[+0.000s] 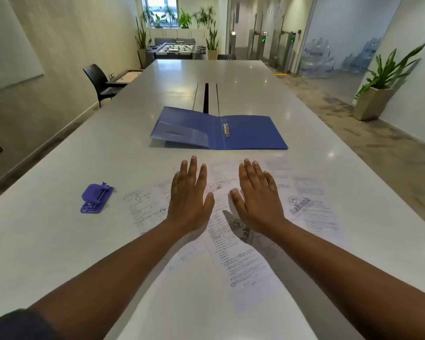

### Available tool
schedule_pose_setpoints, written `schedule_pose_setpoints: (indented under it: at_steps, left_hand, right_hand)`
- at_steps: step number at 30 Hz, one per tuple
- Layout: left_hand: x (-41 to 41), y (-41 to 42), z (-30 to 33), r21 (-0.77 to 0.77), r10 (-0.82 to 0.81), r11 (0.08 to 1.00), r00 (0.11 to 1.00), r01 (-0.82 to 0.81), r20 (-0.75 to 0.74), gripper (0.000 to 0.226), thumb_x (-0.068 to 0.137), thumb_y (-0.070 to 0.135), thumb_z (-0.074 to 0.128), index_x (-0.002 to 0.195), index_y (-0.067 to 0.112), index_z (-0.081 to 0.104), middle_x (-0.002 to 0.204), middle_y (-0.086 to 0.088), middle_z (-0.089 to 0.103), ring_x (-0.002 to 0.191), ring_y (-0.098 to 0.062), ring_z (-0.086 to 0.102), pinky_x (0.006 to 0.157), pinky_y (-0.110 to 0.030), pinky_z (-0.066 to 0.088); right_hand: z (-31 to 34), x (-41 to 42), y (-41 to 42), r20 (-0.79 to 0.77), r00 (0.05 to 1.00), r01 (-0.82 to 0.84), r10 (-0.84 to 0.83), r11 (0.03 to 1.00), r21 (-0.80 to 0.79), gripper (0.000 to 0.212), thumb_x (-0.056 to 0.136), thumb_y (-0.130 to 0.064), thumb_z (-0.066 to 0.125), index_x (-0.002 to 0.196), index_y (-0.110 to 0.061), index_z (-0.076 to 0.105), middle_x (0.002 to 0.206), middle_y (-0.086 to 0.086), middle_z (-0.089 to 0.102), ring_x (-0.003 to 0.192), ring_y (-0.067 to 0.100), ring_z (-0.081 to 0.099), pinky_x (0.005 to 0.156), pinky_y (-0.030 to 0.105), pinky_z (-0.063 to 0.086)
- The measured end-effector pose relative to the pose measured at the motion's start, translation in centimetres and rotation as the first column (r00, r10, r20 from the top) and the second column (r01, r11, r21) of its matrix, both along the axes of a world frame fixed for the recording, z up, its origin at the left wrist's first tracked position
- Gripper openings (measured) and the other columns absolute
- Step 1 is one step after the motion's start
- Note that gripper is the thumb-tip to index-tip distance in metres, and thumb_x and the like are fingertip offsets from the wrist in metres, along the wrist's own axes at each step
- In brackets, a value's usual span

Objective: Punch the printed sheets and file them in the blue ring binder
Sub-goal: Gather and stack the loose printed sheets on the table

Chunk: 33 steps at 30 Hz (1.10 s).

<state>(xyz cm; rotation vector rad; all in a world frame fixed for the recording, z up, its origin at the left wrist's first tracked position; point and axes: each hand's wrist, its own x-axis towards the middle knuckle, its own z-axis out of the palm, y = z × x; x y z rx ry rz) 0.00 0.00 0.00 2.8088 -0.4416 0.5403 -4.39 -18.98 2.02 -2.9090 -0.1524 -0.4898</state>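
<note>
Several printed sheets (pixel 233 251) lie spread loosely on the white table in front of me. My left hand (pixel 189 197) and my right hand (pixel 258 197) hover flat, palms down, just above them, fingers apart and holding nothing. Beyond the sheets the blue ring binder (pixel 245 132) lies open, its metal rings at the spine, its left cover slightly raised. A purple hole punch (pixel 96 198) rests on the table to the left of the sheets, about a hand's width from the nearest page.
The long white table (pixel 59 241) runs far ahead with a dark cable slot (pixel 206 96) behind the binder. A black chair (pixel 101 82) stands at the left side. A potted plant (pixel 375 94) stands on the floor to the right.
</note>
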Motion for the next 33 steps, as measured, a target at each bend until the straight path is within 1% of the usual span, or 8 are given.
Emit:
schedule_pose_setpoints:
  at_steps: [3, 6, 10, 15, 21, 25, 29, 33]
  left_hand:
    - [-1.2, 0.3, -0.7, 0.061, 0.022, 0.998, 0.994, -0.016, -0.106, 0.076, 0.097, 0.068, 0.018, 0.162, 0.032, 0.002, 0.167, 0.001, -0.027, 0.155, -0.025, -0.02, 0.126, -0.053, -0.001]
    - [-2.4, 0.6, -1.5, 0.054, 0.024, 0.998, 0.982, -0.015, -0.187, 0.075, 0.095, 0.069, 0.012, 0.161, 0.034, 0.01, 0.166, 0.003, -0.029, 0.155, -0.024, -0.022, 0.126, -0.05, -0.005]
    - [-2.9, 1.1, -1.8, 0.037, 0.032, 0.999, 0.964, -0.023, -0.263, 0.07, 0.099, 0.067, 0.025, 0.159, 0.033, 0.022, 0.171, 0.003, -0.011, 0.157, -0.025, -0.01, 0.125, -0.05, 0.0]
    - [-3.1, 1.4, -2.4, -0.025, 0.016, 0.999, 0.953, -0.025, -0.304, 0.068, 0.099, 0.064, 0.034, 0.156, 0.029, 0.03, 0.169, -0.001, 0.017, 0.155, -0.029, 0.013, 0.125, -0.053, 0.017]
    - [-3.0, 1.4, -3.3, 0.001, 0.04, 0.999, 0.936, -0.042, -0.349, 0.077, 0.095, 0.071, 0.034, 0.158, 0.027, 0.024, 0.168, -0.004, 0.02, 0.154, -0.032, 0.016, 0.124, -0.054, 0.019]
    - [-2.8, 1.5, -3.5, -0.039, 0.041, 0.998, 0.936, -0.058, -0.348, 0.081, 0.091, 0.073, 0.04, 0.155, 0.024, 0.029, 0.164, -0.003, 0.03, 0.15, -0.03, 0.025, 0.121, -0.052, 0.026]
    - [-2.1, 1.7, -3.3, -0.132, 0.052, 0.985, 0.92, -0.112, -0.388, 0.085, 0.08, 0.078, 0.054, 0.146, 0.026, 0.041, 0.151, 0.0, 0.044, 0.139, -0.027, 0.035, 0.112, -0.052, 0.039]
    - [-1.2, 2.1, -2.5, -0.192, 0.06, 0.968, 0.889, -0.163, -0.454, 0.092, 0.067, 0.078, 0.067, 0.141, 0.027, 0.047, 0.142, -0.002, 0.049, 0.129, -0.026, 0.042, 0.104, -0.05, 0.046]
  right_hand:
    - [-0.9, -0.9, -0.5, -0.097, 0.995, 0.005, -0.008, 1.0, -0.025, 0.071, 0.102, -0.058, 0.008, 0.163, -0.021, 0.006, 0.17, -0.002, -0.006, 0.157, 0.019, -0.009, 0.126, 0.044, -0.006]
    - [-2.3, -2.4, -1.1, -0.183, 0.983, -0.016, 0.015, 1.0, -0.005, 0.069, 0.101, -0.055, 0.012, 0.161, -0.021, 0.021, 0.17, -0.002, 0.012, 0.158, 0.016, 0.004, 0.126, 0.04, -0.001]
    - [-3.5, -3.7, -1.8, -0.212, 0.977, -0.021, 0.027, 0.999, 0.029, 0.067, 0.102, -0.054, 0.023, 0.157, -0.019, 0.034, 0.166, 0.001, 0.03, 0.155, 0.019, 0.019, 0.124, 0.041, 0.015]
    - [-4.2, -3.7, -2.1, -0.229, 0.973, 0.008, 0.016, 0.995, 0.1, 0.066, 0.101, -0.057, 0.027, 0.154, -0.02, 0.039, 0.164, 0.002, 0.034, 0.154, 0.022, 0.022, 0.122, 0.047, 0.026]
    - [-4.0, -3.9, -2.1, -0.229, 0.973, -0.004, 0.032, 0.993, 0.118, 0.061, 0.098, -0.059, 0.033, 0.142, -0.021, 0.052, 0.16, 0.003, 0.042, 0.15, 0.026, 0.032, 0.119, 0.05, 0.031]
    - [-3.5, -4.1, -2.0, -0.205, 0.978, -0.023, 0.036, 0.998, 0.066, 0.053, 0.097, -0.056, 0.039, 0.115, -0.013, 0.065, 0.13, 0.004, 0.064, 0.127, 0.026, 0.052, 0.104, 0.042, 0.039]
    - [-3.4, -4.1, -2.1, -0.199, 0.98, -0.013, 0.03, 0.996, 0.086, 0.059, 0.093, -0.06, 0.041, 0.112, -0.011, 0.067, 0.124, 0.004, 0.066, 0.121, 0.025, 0.054, 0.1, 0.04, 0.039]
    - [-3.4, -4.0, -2.0, -0.188, 0.981, -0.024, 0.04, 0.996, 0.085, 0.06, 0.091, -0.062, 0.041, 0.111, -0.012, 0.067, 0.123, 0.003, 0.066, 0.121, 0.024, 0.053, 0.101, 0.04, 0.039]
